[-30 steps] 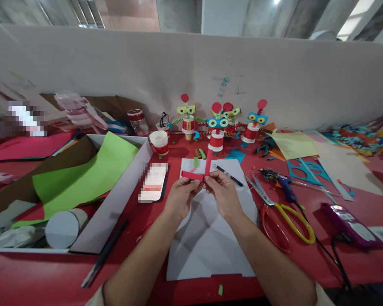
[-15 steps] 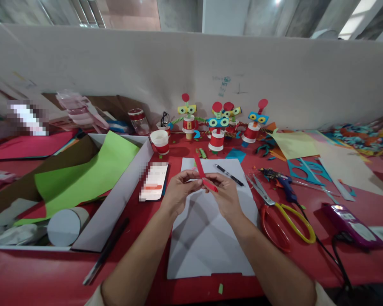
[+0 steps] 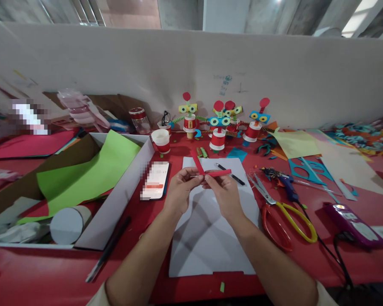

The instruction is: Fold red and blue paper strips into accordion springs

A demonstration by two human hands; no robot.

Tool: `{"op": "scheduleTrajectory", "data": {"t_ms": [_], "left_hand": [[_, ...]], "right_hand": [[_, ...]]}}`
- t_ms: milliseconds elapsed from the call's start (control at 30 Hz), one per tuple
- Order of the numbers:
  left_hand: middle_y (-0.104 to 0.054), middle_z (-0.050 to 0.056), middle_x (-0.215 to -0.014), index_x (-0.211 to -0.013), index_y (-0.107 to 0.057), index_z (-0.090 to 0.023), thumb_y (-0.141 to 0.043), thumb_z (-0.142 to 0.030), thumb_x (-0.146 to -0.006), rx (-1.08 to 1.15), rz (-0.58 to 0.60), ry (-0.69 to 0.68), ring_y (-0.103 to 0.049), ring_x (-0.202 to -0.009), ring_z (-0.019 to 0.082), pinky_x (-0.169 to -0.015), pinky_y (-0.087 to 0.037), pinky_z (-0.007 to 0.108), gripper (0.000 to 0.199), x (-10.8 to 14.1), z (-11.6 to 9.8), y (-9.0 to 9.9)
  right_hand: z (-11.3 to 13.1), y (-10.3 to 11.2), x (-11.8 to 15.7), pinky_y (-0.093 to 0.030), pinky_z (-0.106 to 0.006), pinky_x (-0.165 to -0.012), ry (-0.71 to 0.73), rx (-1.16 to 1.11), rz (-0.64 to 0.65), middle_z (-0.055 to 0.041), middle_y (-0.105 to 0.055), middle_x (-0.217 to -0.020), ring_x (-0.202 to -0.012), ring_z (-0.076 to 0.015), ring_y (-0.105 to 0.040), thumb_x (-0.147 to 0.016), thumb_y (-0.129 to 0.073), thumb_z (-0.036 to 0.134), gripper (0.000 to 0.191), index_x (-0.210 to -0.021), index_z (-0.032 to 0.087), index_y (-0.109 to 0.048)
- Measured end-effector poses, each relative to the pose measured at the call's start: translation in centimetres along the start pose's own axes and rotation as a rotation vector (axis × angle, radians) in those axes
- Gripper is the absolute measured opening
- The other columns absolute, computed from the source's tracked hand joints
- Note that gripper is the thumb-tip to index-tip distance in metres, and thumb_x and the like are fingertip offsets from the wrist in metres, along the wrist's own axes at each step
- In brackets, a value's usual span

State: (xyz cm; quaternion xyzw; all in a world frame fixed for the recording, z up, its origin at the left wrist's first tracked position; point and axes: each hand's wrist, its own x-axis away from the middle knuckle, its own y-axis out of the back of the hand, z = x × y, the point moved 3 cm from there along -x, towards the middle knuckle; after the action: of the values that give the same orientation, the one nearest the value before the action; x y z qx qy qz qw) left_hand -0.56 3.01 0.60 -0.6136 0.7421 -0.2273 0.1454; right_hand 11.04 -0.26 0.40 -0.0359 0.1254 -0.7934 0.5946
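Observation:
Both hands pinch a red paper strip (image 3: pixel 219 173) above a white sheet (image 3: pixel 210 238). The strip bends into a V, one arm pointing up and away, the other lying to the right. My left hand (image 3: pixel 182 189) grips it near the fold with thumb and fingers. My right hand (image 3: pixel 221 191) holds it just beside, thumb on top and fingers beneath. A black pen (image 3: pixel 234 175) rests on the sheet just behind my right hand. Small folded green paper pieces (image 3: pixel 203 153) lie beyond the strip.
Several paper-cup robot figures (image 3: pixel 217 138) stand along the partition. To the right lie scissors (image 3: pixel 281 206), a glue gun (image 3: pixel 284 185) and a purple device (image 3: pixel 351 223) with a cable. A phone (image 3: pixel 155 180), a paper cup (image 3: pixel 161 142) and a box (image 3: pixel 115 204) holding green paper are on the left.
The right arm of the red strip has swung from pointing down toward me to lying out to the right. My right hand has turned with it; both hands keep their grip.

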Motion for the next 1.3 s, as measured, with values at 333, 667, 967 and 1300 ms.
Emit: {"op": "scheduleTrajectory", "data": {"t_ms": [333,667,967,1300], "left_hand": [[-0.068,0.004,-0.074,-0.078,-0.074,-0.014,-0.078,-0.026,-0.064,-0.091,0.103,0.039,-0.057,-0.070,0.013,-0.073,-0.042,0.027,0.019,0.3,0.2,-0.5],[-0.064,0.001,-0.065,-0.065,-0.070,-0.015,-0.081,-0.031,-0.059,0.000,0.055,0.098,-0.055,-0.062,0.011,-0.068,-0.046,0.026,0.021,0.2,0.6,-0.2],[-0.060,0.000,-0.062,-0.068,-0.071,-0.016,-0.080,-0.031,-0.060,0.028,0.080,-0.002,-0.049,-0.061,0.011,-0.062,-0.040,0.025,0.020,0.7,0.2,-1.0],[-0.065,0.001,-0.063,-0.061,-0.071,-0.016,-0.085,-0.024,-0.049,0.160,0.042,0.098,-0.053,-0.065,0.011,-0.069,-0.042,0.026,0.020,0.7,0.5,-1.0]], "right_hand": [[-0.2,0.0,0.2,-0.053,-0.032,-0.066,0.012,0.072,-0.012,-0.0017,-0.070,-0.070,-0.064,-0.0165,-0.064,-0.075,-0.067,0.034,0.018,-0.084,0.018,-0.069],[0.5,0.1,0.5,-0.044,-0.025,-0.056,0.069,0.164,-0.023,0.0014,-0.063,-0.073,-0.061,-0.0116,-0.054,-0.076,-0.067,0.037,0.019,-0.085,0.021,-0.062],[0.5,-0.4,1.0,-0.049,-0.031,-0.066,0.144,0.165,0.051,-0.0041,-0.068,-0.100,-0.076,-0.0167,-0.061,-0.078,-0.068,0.035,0.024,-0.099,0.025,-0.065],[1.0,-0.1,0.9,-0.044,-0.028,-0.060,0.161,0.237,-0.034,-0.0018,-0.067,-0.084,-0.065,-0.0140,-0.054,-0.077,-0.067,0.035,0.018,-0.090,0.023,-0.069]]}}
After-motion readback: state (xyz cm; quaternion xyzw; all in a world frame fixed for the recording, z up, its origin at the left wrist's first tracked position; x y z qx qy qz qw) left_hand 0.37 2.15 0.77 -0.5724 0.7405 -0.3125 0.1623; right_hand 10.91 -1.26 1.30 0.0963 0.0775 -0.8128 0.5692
